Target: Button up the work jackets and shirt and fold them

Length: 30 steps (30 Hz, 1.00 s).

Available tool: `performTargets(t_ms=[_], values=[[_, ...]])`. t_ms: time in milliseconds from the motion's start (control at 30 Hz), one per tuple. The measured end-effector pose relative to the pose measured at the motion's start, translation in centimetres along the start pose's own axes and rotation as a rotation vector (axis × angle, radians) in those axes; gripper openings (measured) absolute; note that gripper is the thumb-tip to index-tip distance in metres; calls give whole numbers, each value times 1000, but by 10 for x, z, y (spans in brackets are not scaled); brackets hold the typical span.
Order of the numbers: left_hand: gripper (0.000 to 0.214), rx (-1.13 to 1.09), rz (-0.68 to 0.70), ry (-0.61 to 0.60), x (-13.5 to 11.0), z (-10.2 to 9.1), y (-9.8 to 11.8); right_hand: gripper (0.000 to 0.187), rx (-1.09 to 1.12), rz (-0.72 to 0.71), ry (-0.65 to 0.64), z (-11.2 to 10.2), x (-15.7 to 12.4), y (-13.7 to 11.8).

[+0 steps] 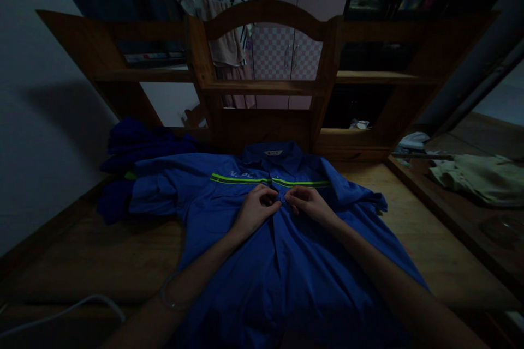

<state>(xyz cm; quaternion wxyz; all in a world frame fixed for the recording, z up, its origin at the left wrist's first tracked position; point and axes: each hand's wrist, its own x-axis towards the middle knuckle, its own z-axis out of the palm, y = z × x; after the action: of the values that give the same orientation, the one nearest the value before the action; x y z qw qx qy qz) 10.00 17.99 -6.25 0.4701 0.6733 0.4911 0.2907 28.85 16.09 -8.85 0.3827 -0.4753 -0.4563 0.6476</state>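
Note:
A blue work shirt (229, 262) with a yellow-green stripe across the chest lies front side up, its collar away from me. At the front placket, just below the stripe, my left hand (257, 208) pinches the fabric between thumb and fingers. Close beside it on the right, my right hand (307, 203) is closed in a pinch on the same placket. The fingertips are almost touching. Whatever small part sits between them, perhaps a button, is too dim to make out.
Dark blue cloth (135, 144) is heaped by the left sleeve. The wooden desk (442, 251) has a shelf (262, 87) along its back. A white cable (90, 299) runs at the lower left. Pale folded cloth (483, 177) lies on the right, and clothes (223, 27) hang behind.

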Motion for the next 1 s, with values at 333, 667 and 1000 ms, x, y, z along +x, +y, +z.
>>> performTargets(t_ms=[333, 667, 1000], values=[[11, 60, -3, 15, 1, 2, 0, 36, -2, -2, -21, 0, 0, 2], [12, 79, -28, 20, 2, 4, 0, 36, -16, 9, -58, 1, -4, -6], [13, 92, -17, 21, 1, 5, -5, 38, -58, -26, -45, 1, -4, -2]])
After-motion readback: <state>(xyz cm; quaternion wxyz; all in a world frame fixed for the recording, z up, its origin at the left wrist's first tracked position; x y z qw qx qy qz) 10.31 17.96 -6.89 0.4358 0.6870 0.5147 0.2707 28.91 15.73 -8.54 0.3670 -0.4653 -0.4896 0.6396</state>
